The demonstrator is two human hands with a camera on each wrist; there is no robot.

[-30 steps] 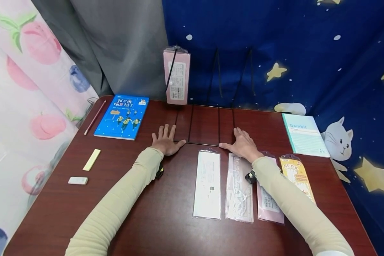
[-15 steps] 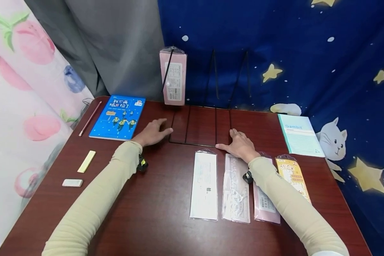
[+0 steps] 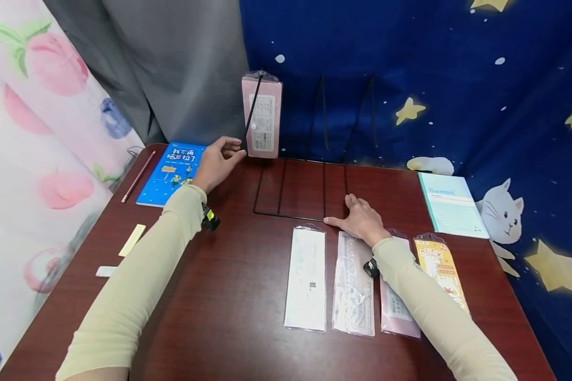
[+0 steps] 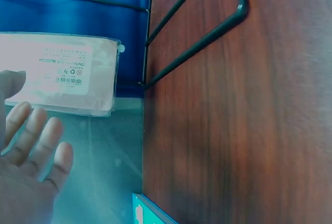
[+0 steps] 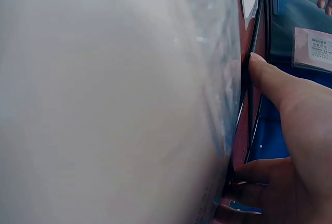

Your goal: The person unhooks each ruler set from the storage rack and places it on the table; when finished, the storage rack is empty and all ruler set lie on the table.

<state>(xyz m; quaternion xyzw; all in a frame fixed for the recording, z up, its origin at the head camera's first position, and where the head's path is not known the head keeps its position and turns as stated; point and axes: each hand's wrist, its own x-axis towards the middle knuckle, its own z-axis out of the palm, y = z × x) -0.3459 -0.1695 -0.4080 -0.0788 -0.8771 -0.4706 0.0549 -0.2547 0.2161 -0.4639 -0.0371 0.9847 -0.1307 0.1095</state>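
A flat pink package [image 3: 263, 119] in clear plastic hangs from a black hook of the wire rack [image 3: 301, 216]. My left hand [image 3: 219, 161] is raised beside its lower left corner, close to the hook's tip. In the left wrist view its fingers [image 4: 39, 136] are spread and apart from the thumb, which overlaps the pink package there. My right hand [image 3: 359, 218] rests at the front right of the rack's base, thumb at the front bar. Under the right wrist lies a clear-plastic package [image 3: 354, 286], and a white package [image 3: 306, 278] lies to its left.
A second pink package [image 3: 398, 312] lies partly under the right forearm, with a yellow package [image 3: 440, 264] beyond it. A teal-edged notebook [image 3: 453, 203] lies at the right. On the left are a blue book [image 3: 169, 172], a pencil [image 3: 138, 177], a yellow strip [image 3: 132, 239] and a white eraser [image 3: 106, 271].
My left hand has left the rack's front left corner, gone left, then risen to the hanging pink package. The right hand has stayed at the rack's base.
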